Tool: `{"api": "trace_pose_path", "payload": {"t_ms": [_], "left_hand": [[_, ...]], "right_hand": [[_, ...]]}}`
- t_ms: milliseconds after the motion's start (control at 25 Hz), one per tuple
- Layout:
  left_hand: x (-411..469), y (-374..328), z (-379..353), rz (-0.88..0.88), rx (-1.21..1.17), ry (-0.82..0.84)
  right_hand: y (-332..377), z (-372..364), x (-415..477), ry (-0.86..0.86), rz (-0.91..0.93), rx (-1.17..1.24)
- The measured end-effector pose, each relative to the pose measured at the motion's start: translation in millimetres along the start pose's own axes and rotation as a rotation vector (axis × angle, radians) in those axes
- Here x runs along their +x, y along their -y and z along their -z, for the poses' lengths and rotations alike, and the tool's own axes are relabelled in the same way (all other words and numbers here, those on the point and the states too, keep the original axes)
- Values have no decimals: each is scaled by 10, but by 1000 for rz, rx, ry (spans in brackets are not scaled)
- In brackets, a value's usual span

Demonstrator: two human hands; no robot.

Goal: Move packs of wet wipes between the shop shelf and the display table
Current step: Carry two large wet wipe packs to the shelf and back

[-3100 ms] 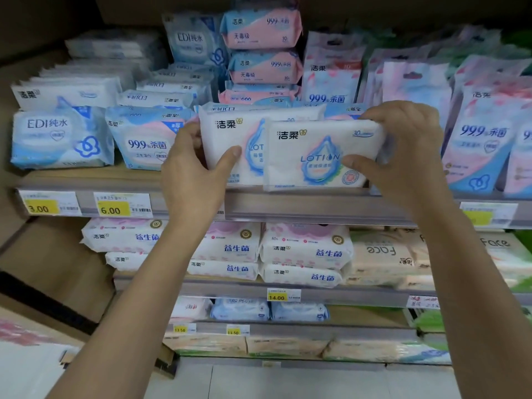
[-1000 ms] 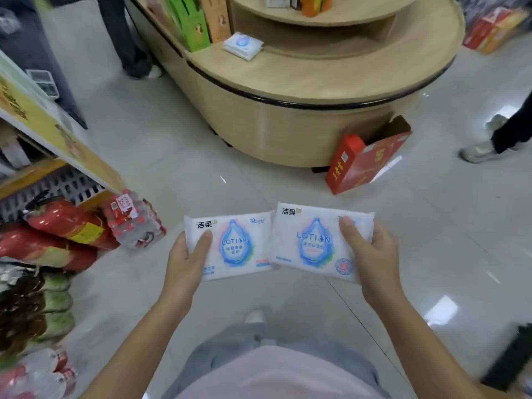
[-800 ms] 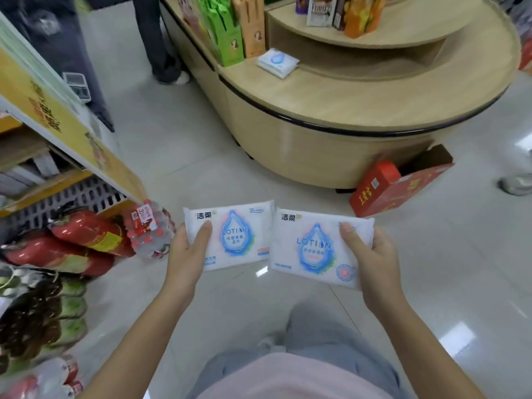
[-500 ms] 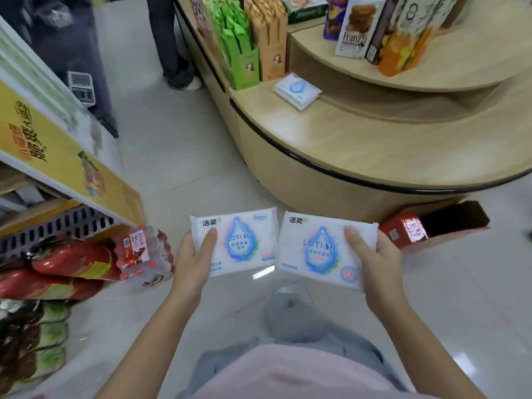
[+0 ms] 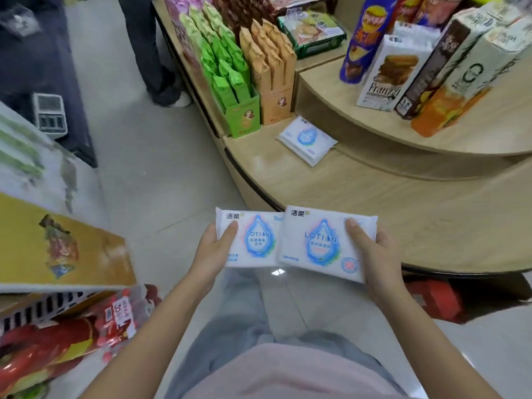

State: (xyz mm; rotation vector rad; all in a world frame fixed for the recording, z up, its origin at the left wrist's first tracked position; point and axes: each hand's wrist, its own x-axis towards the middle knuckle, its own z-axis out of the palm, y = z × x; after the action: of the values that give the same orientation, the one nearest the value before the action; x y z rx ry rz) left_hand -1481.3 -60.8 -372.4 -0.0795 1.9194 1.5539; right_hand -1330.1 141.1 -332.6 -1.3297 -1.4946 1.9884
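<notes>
I carry two white wet-wipe packs with a blue drop and the word LOTION. My left hand [image 5: 214, 250] grips the left pack [image 5: 254, 240] by its left edge. My right hand [image 5: 374, 254] grips the right pack [image 5: 319, 243] by its right edge; this pack overlaps the left one slightly. Both are held level in front of me, at the near rim of the round wooden display table [image 5: 374, 203]. A third pack of the same kind [image 5: 306, 139] lies on the table's lower tier, farther back.
Green and tan snack boxes [image 5: 250, 82] stand on the table's left side; biscuit and drink cartons [image 5: 403, 67] fill its upper tier. A red box [image 5: 437, 300] lies on the floor under the rim. A person's legs [image 5: 149, 53] stand behind. Shelving with red packets [image 5: 57, 341] is at left.
I have turned from the shelf with both packs and walked up to the display table. The table has come much closer and now lies just beyond the packs.
</notes>
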Motion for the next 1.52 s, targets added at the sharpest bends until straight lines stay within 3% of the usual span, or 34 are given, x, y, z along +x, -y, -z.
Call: {"api": "trace_pose_path", "payload": {"t_ms": [280,480,720,920,1200,1320,1520], "left_hand": [[1700,-1031,-258,20,156,350],[2369,-1376,-633,55,226,444],[2810,-1535,-1115,168,136,583],[3259,-1475,-1364,153,229,565],[4034,-1186,-1654,-113,570,417],[4193,-1066,-1720,-140,651,405],[4264,-1019,-1743,-110,713,435]], "right_hand": [[404,-928,1099,-178,-58,136],[495,-1136,1704,-271,-87,129],[548,-1228,2366,-327,-70,56],[500,-1324,2797,-458,-13,-68],[172,-1553,3493,-700,-138,-54],[62,-1548,3673,-736,-188,-87],[-55,-1542,3737,-723,-73,-106]]}}
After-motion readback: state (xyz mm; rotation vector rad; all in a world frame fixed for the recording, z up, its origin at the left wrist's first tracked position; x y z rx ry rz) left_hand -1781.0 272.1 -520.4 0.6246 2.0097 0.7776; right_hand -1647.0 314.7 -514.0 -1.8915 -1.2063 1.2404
